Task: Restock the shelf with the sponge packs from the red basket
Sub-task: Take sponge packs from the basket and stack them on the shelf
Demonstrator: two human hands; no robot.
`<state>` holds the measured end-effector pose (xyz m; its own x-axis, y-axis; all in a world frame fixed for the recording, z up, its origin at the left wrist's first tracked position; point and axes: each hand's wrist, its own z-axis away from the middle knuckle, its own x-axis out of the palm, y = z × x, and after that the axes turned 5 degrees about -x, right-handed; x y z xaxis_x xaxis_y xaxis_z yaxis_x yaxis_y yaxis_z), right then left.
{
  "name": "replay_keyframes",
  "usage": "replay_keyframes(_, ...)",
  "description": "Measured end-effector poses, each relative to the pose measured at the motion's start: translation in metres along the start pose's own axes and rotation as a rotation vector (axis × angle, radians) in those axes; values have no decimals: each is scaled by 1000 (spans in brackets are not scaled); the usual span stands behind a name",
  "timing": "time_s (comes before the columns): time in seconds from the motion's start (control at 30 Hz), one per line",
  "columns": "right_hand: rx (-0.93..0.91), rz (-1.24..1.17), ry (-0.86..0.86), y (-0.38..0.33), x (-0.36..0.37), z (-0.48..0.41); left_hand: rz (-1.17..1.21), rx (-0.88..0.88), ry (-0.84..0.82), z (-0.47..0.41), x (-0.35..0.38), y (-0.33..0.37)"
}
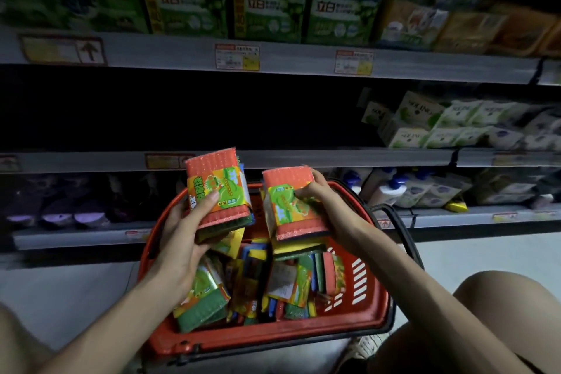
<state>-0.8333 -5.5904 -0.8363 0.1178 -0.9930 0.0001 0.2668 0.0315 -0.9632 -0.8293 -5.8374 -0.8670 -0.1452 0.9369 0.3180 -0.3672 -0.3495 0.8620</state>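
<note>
Sponge packs [219, 191] are being held above the basket's [273, 335] far rim, left hand [179, 237] and right hand [326, 203] each clasping one, probably for shelving.

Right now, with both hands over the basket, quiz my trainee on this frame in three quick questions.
1. True or false: the left hand is empty.
2. What does the right hand grip? A) a bottle B) a sponge pack C) a shelf tag
3. Fill in: loose packs lie in the red ___.
Key: 1 false, its fingers hold a second sponge pack; 2 B; 3 basket.
</note>
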Motion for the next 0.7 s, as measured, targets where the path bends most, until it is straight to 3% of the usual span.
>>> replay_keyframes(0.17, -88, 34, -95, -12, 29, -6, 64, 47, 97, 5, -26, 15)
replay_keyframes(0.37, -235, 193, -40, -27, 82, -27, 177, 88, 199, 10, -63, 36)
replay_keyframes(0.53, -392, 542, -241, -43, 150, -37, 211, 187, 327, 10, -106, 56)
replay_keyframes(0.7, -387, 602, -417, -44, 218, -42, 168, 249, 458, 5, -150, 74)
